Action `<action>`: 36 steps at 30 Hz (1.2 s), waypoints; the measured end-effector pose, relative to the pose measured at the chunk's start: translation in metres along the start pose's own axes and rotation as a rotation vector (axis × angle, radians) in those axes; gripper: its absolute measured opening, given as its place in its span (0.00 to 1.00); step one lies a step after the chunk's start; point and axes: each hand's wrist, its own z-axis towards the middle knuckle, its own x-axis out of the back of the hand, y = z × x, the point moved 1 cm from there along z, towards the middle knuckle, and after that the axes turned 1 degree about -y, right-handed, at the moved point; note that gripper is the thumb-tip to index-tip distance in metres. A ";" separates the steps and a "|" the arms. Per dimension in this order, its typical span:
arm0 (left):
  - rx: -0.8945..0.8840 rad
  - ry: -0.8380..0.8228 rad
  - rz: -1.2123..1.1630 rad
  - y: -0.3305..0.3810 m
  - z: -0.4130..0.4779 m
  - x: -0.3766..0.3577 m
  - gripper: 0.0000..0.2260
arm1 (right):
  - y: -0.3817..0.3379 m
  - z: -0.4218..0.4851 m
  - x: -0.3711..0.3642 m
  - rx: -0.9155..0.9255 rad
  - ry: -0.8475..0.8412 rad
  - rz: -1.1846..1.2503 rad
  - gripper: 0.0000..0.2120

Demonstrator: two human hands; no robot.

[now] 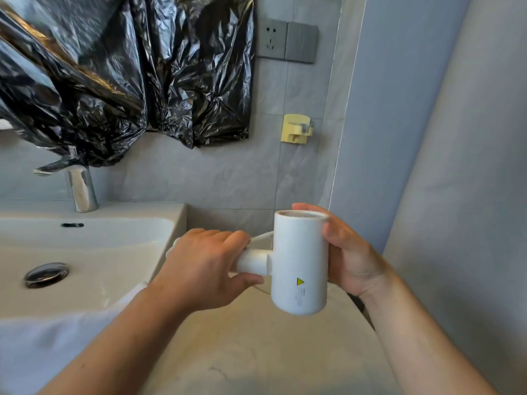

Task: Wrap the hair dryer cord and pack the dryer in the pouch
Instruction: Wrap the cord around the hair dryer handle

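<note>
Two bare hands hold a white hair dryer point(299, 260) above a countertop point(256, 352) beside a sink point(94, 269). The left hand point(205, 269) curls around its handle; the right hand point(346, 252) grips the barrel.

One white cylindrical plastic hair dryer point(299, 260). One white ceramic sink basin point(94, 238), one chrome tap point(81, 189), one round chrome drain plug point(46, 274). One pale yellow plastic wall holder point(296, 129). One grey wall socket point(271, 39), one grey switch plate point(302, 42).

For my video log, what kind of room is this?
Most likely a bathroom: a white washbasin with a chrome faucet, a tiled wall, and a hair dryer.
</note>
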 end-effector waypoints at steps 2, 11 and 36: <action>0.080 0.043 -0.036 0.000 0.002 -0.006 0.22 | 0.011 0.005 -0.003 0.027 0.002 0.088 0.39; 0.448 0.187 -0.206 -0.006 0.044 -0.035 0.20 | 0.009 0.055 0.008 0.212 0.158 0.431 0.32; 0.603 0.030 -0.962 -0.012 0.071 -0.095 0.10 | 0.037 0.101 0.022 0.158 0.406 0.011 0.17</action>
